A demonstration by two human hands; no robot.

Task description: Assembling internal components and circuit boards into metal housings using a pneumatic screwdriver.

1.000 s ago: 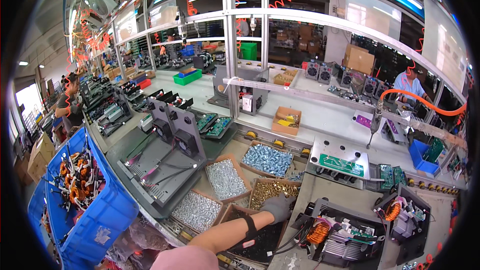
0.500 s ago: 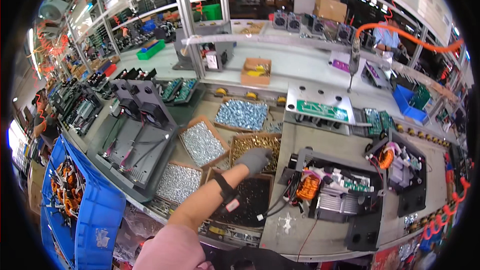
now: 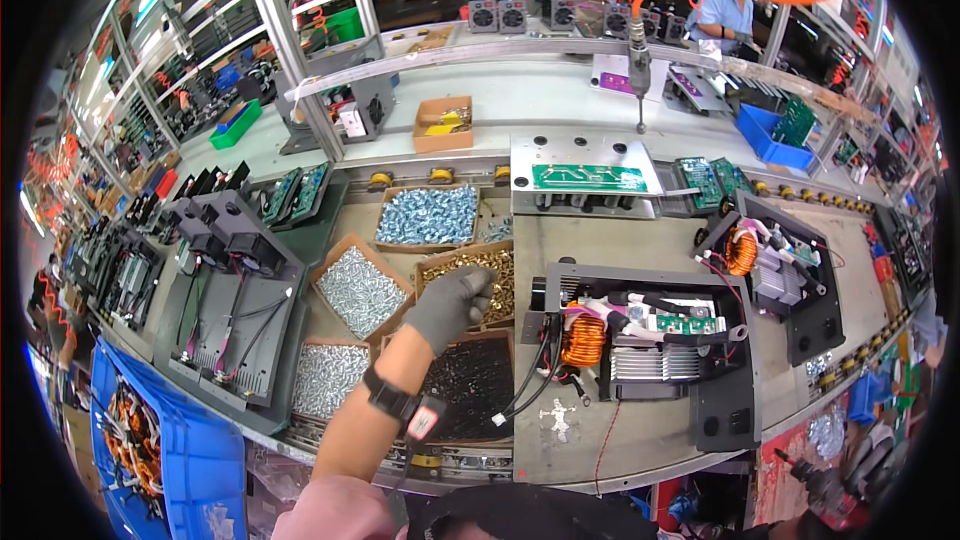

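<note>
My left hand [image 3: 455, 306], in a grey glove, is over the near part of a cardboard box of brass-coloured screws [image 3: 500, 285]. Its fingers are curled in, and what they hold, if anything, is hidden. Just below it, a box of black screws [image 3: 470, 385] lies partly behind my wrist. Silver screws fill two boxes to the left, an upper one [image 3: 360, 290] and a lower one [image 3: 330, 377]. At the dim lower right rim, my gloved right hand [image 3: 872, 460] appears closed round a red and black power drill [image 3: 825, 495].
Right of the boxes lies an open metal housing with a copper coil [image 3: 583, 340] and heatsink [image 3: 655, 362]. A green circuit board [image 3: 590, 178] sits on a metal plate behind it. An air screwdriver [image 3: 638, 60] hangs above. A blue bin [image 3: 205, 470] stands lower left.
The view has swung right, so the bench shifts left in it. My left hand has drawn back slightly with its fingers curled. The power drill has come into view at the lower right.
</note>
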